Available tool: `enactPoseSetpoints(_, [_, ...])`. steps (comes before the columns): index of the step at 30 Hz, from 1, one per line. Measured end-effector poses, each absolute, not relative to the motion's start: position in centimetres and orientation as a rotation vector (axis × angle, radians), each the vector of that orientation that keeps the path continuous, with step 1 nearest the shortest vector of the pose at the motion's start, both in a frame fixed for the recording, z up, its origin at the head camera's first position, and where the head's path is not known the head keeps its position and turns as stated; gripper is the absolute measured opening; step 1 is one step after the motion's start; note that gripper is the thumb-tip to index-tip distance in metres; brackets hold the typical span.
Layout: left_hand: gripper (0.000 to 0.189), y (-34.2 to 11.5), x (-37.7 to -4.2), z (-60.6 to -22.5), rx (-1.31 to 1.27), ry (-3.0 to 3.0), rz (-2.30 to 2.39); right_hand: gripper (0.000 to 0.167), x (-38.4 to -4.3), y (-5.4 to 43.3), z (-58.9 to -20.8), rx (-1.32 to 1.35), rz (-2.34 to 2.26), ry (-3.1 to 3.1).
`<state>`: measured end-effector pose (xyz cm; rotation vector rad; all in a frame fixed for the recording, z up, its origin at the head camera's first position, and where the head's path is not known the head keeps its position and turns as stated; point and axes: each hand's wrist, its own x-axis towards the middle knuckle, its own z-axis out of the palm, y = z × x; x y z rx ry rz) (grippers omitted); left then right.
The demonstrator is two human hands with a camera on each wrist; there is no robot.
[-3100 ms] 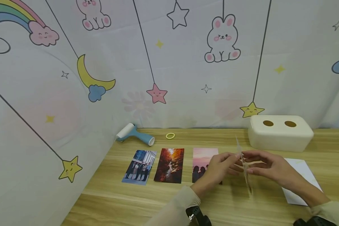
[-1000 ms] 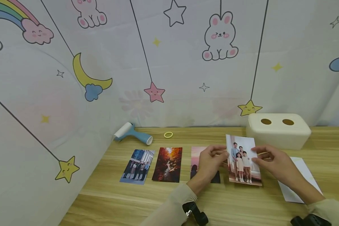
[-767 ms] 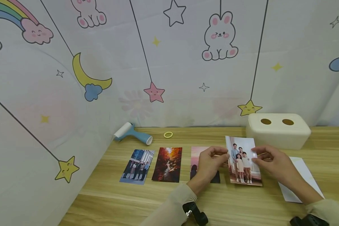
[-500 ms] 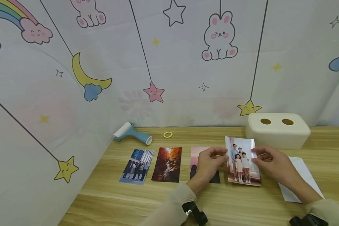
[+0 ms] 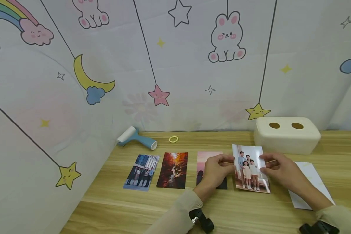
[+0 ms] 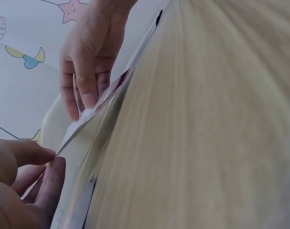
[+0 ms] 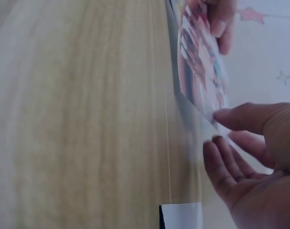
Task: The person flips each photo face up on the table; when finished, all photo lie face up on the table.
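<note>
A family photo print [image 5: 251, 168] is held between both hands just above the wooden table, its picture side facing up toward the head camera. My left hand [image 5: 215, 172] pinches its left edge; in the left wrist view thumb and finger meet at the print's rim. At the opposite edge my right hand [image 5: 283, 169] grips with the thumb on the picture side, as the right wrist view shows. The print's lower edge is close to the tabletop [image 6: 183, 119]; whether it touches, I cannot tell. Partly behind my left hand lies a pink sunset photo [image 5: 203, 158].
An autumn stream photo [image 5: 173, 170] and a group photo [image 5: 141, 172] lie in a row to the left. Behind them are a blue-handled lint roller [image 5: 138, 138] and a yellow ring [image 5: 173, 139]. A cream box [image 5: 286, 139] with two holes stands back right; white paper [image 5: 305, 172] lies under my right forearm.
From nearly edge-on, the family photo has turned its picture toward the head camera. Over the last second it has sunk slightly and tilted back, both hands keeping hold of it.
</note>
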<state>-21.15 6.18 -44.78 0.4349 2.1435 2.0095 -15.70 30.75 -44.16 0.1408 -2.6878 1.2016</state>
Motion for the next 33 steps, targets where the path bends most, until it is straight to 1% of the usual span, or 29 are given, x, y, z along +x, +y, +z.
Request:
enactPoseSetpoints(3, [0.023,6.14,-21.13,-44.78,0.426,2.182,1.953,0.041,-15.78,30.85,-44.34,0.147,1.185,-2.703])
enactPoseSetpoints(16, [0.026,6.12,-21.1,-45.04,0.526,2.278,1.792,0.042,-15.9,30.92,-44.47,0.106,1.163,-2.78])
enactPoseSetpoints(33, [0.032,6.27,-20.91,-44.51,0.594,2.47,1.562,0.043,-16.13,30.61,-44.4,0.084,1.081,-2.808])
